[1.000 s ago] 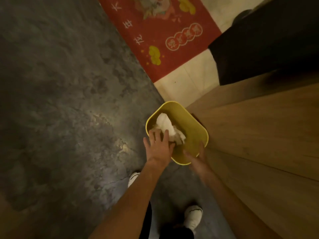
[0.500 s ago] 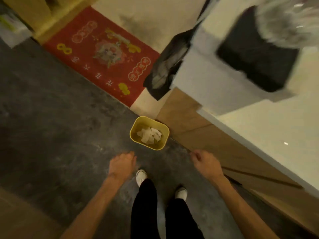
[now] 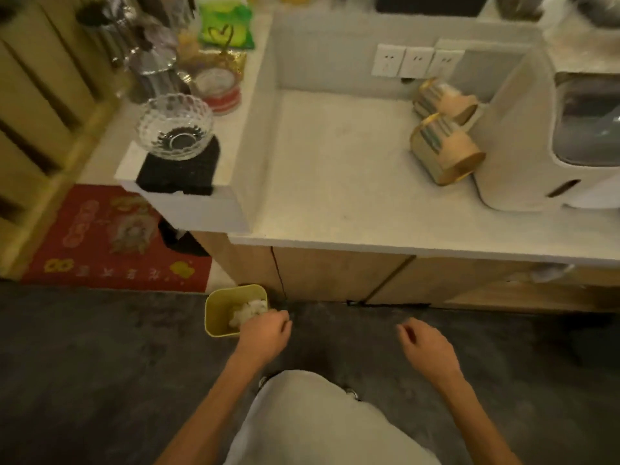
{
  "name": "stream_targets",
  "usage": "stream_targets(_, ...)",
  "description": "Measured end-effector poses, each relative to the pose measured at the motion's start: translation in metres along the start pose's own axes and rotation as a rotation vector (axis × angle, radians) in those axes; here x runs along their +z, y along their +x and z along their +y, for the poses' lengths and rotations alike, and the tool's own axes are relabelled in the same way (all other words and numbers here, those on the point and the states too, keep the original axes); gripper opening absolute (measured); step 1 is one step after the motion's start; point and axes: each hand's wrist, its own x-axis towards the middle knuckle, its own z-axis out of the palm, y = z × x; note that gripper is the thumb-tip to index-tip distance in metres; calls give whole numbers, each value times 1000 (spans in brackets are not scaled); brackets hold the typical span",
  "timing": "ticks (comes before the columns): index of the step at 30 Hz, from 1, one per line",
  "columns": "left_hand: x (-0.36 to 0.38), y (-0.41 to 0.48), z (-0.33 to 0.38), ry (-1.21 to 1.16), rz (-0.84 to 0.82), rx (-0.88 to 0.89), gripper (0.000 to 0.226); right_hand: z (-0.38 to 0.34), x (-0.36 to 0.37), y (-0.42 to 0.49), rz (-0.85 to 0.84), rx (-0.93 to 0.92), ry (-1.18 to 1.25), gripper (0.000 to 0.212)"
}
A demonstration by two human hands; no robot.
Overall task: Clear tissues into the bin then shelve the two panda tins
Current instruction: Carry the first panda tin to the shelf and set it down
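A small yellow bin [image 3: 221, 310] stands on the dark floor against the wooden cabinet, with crumpled white tissues [image 3: 246, 312] inside. Two round tins [image 3: 443, 151] [image 3: 443, 100] lie on their sides at the right of the white counter, against a white appliance. My left hand [image 3: 265, 335] hangs just right of the bin, fingers loosely curled, holding nothing. My right hand [image 3: 427, 347] hovers over the floor further right, fingers also loosely curled and empty. Both hands are well below the counter's height.
A raised ledge [image 3: 188, 196] at the left carries a glass bowl [image 3: 174, 125] on a black mat, jars and a kettle. A white appliance [image 3: 523, 135] fills the counter's right end. A red doormat [image 3: 110, 239] lies on the floor at left.
The view has risen from the bin to take in the counter. Both hands have pulled away from the bin, leaving the tissues inside it.
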Motion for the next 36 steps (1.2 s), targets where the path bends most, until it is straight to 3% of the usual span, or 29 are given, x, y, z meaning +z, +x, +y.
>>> stream_targets(5, 4, 27, 71, 111, -73, 180, 16, 90, -31, -28, 76, 201, 107, 23)
stream_targets(9, -3, 64, 103, 104, -79, 236, 10, 115, -45, -15, 63, 261, 184, 19)
stream_targets(16, -34, 168, 133, 173, -76, 348, 15, 84, -67, 65, 98, 238, 238, 18)
stream_targets(23, -82, 274, 162, 49, -67, 391, 23, 35, -118, 165, 180, 262, 517, 19)
stream_targets(28, -112, 339, 203, -231, -20, 285, 24, 11, -164, 241, 346, 144, 419, 31)
stream_targets(31, -116, 366, 234, -367, -76, 224, 26, 3, -204, 291, 411, 14, 320, 36)
stream_targets(36, -108, 399, 290, -614, -225, 37, 49, 6, -261, 384, 235, 48, 378, 50)
